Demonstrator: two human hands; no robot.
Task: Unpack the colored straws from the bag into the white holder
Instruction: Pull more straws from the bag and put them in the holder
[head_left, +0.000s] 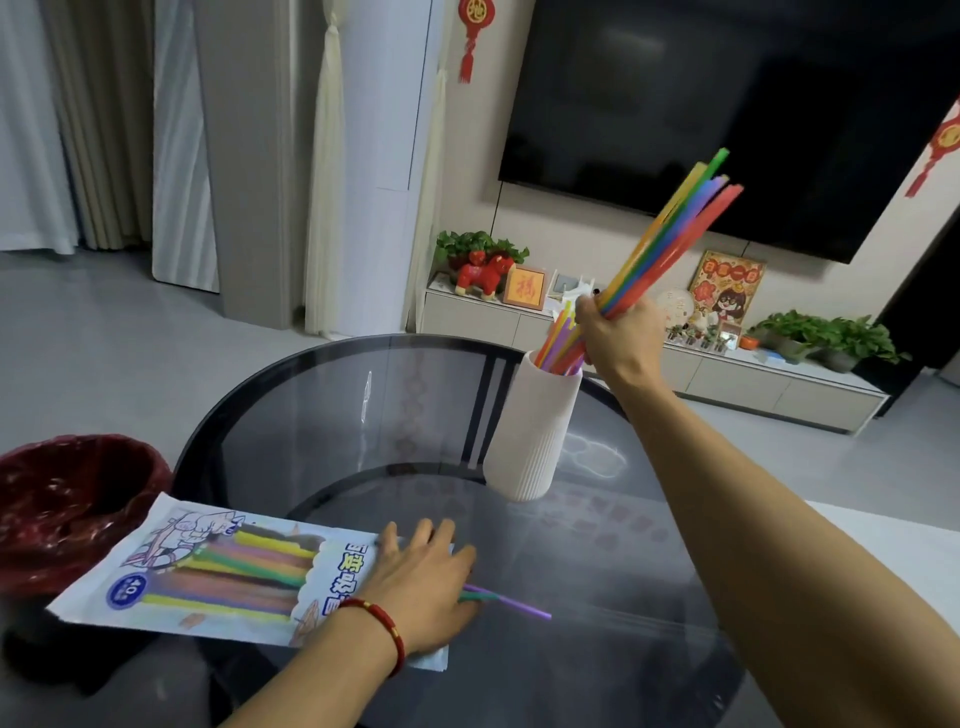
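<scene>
Straws in hand: the right hand (621, 332) is closed round a fanned bunch of thin plastic straws in yellow, green, purple and red (670, 244), gripped low on their length, just above the mouth of the tall white ribbed holder (530, 431).
Holder: it stands upright on the round dark glass table (322, 415), already carrying several coloured straws (558, 340) that lean against its rim.
Bag: the flat printed plastic straw bag (208, 566) lies on the table well to the near left of the holder, with more straws visible through its clear window.
Left hand: the left hand (421, 577) lies flat with fingers spread on the bag's open end, pinning it; it grips nothing that I can see.
Loose straws: a purple and a green straw (511, 605) poke out from under that palm, pointing towards the holder's side of the table.
Handling: the straws look very light, smooth and bendy, so a loose bunch may splay or slip; my guess is a hold near the lower third keeps the tips together for the opening.
Risk: the holder looks tall and narrow, so a sideways knock could tip it.
Bin: a red-lined waste bin (67, 509) sits far left of the holder.
</scene>
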